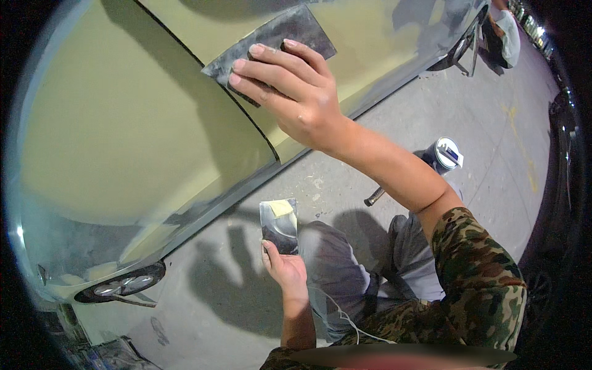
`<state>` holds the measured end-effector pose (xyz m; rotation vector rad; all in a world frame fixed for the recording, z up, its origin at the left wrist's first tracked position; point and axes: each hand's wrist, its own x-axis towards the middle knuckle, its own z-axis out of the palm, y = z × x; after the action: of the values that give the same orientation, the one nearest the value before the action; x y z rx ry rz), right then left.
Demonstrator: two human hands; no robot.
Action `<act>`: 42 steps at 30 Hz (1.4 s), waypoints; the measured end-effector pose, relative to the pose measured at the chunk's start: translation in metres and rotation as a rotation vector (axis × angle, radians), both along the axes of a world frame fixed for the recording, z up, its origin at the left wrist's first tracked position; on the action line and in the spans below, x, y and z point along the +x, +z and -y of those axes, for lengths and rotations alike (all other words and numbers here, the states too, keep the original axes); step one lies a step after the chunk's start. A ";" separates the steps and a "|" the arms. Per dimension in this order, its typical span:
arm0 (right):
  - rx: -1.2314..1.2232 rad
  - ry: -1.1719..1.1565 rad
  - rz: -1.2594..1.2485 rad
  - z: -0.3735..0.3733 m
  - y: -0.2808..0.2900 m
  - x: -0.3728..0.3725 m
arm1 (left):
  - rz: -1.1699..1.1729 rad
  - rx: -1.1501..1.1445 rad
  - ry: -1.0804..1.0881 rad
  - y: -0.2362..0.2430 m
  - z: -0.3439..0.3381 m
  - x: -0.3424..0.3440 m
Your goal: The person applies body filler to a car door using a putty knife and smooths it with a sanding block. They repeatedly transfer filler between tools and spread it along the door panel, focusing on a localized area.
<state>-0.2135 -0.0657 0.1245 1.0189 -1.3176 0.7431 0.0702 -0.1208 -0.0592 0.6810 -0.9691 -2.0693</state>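
My right hand (305,95) is raised to the side of a car coated in yellow-tan filler (123,123). Its fingers press flat on a wide, thin, dark grey spreader (302,34), which lies against the panel across the dark door gap. Lower down, my left hand (288,269) pinches the bottom of a smeared rectangular putty plate (276,229). A pale yellow dab of putty (281,208) sits near the plate's top edge. This plate is apart from the car, over the grey floor. My right thumb is hidden.
A can with a white lid (445,148) stands right of my right forearm, a flat tool on top. A ridged handle (373,198) shows under that forearm. The car's wheel (120,285) is at lower left. A dark vehicle (560,166) lines the right edge.
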 end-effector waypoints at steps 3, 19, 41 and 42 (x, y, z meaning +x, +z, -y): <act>0.012 -0.003 0.030 0.001 -0.014 0.001 | 0.017 0.015 -0.003 -0.003 0.003 -0.002; 0.070 -0.018 0.123 0.012 -0.099 -0.005 | 0.111 -0.018 -0.046 -0.018 0.010 0.001; 0.215 0.041 0.342 0.009 -0.191 0.012 | 0.184 -0.047 0.004 -0.021 0.010 0.006; 0.226 0.039 0.352 0.007 -0.194 0.013 | 0.196 -0.044 0.001 -0.022 0.010 0.007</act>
<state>-0.2005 -0.0732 -0.0697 1.1295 -1.7191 0.8435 0.0773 -0.1308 -0.0814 0.8732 -1.1194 -2.0010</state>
